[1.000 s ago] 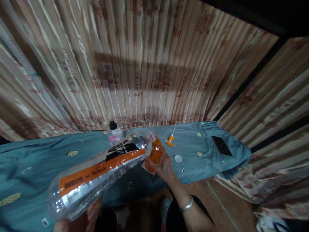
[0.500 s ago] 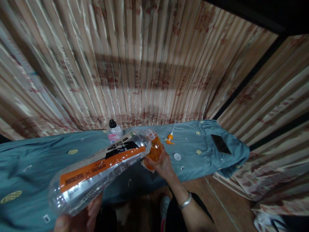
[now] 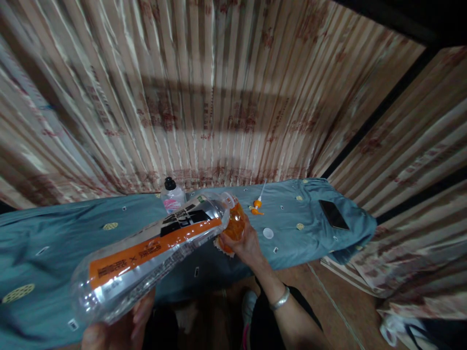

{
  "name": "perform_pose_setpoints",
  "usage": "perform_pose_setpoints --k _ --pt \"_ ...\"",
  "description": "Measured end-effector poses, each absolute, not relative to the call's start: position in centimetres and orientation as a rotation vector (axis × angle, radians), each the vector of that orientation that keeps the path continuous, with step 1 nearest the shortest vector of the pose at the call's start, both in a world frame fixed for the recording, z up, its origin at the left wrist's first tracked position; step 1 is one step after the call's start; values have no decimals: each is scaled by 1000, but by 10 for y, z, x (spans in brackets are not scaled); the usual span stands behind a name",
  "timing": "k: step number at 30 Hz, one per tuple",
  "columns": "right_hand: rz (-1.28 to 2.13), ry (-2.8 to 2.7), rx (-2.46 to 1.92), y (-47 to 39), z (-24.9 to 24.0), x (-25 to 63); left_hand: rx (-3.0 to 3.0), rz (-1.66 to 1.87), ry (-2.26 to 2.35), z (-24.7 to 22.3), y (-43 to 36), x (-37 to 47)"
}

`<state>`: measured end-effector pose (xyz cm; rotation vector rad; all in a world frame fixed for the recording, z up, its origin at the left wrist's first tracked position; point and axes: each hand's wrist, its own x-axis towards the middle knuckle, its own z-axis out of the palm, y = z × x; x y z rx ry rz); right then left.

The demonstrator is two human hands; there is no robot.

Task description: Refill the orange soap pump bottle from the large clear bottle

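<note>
My left hand (image 3: 122, 323) holds a large clear bottle (image 3: 156, 248) with an orange, silver and black label near its base, at the lower left. The bottle is tilted, its neck up and to the right, its mouth against the top of an orange bottle (image 3: 235, 223). Around that orange bottle my right hand (image 3: 246, 243) is wrapped, with a bracelet on the wrist. Behind the large bottle stands a clear bottle with a black cap (image 3: 173, 197). An orange pump head (image 3: 257, 204) with a clear tube lies right of the orange bottle, and a white round disc (image 3: 268, 233) lies nearer.
A teal patterned cloth (image 3: 292, 243) covers the long surface. Towards its right end lies a dark flat phone-like object (image 3: 333, 215). Pleated curtains (image 3: 219, 97) hang behind and at the right. A shoe (image 3: 249, 306) shows on the brown floor below.
The view has shifted very slightly. Both hands keep their hold, and the two bottles stay mouth to mouth in nearly the same position.
</note>
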<state>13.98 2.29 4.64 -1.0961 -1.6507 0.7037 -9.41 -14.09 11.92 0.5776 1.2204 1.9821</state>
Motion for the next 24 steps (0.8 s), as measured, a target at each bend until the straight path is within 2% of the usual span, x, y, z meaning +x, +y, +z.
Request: perform_pose_setpoints --k 12,20,24 --pt "699 -1653 -1048 24 46 140 542 2062 1170 110 -141 -96" --pt "727 -1640 -1085 25 40 140 403 2128 1240 137 -135 -80" --pt "684 -1635 -1071 25 41 140 382 2045 1270 135 -139 -78"
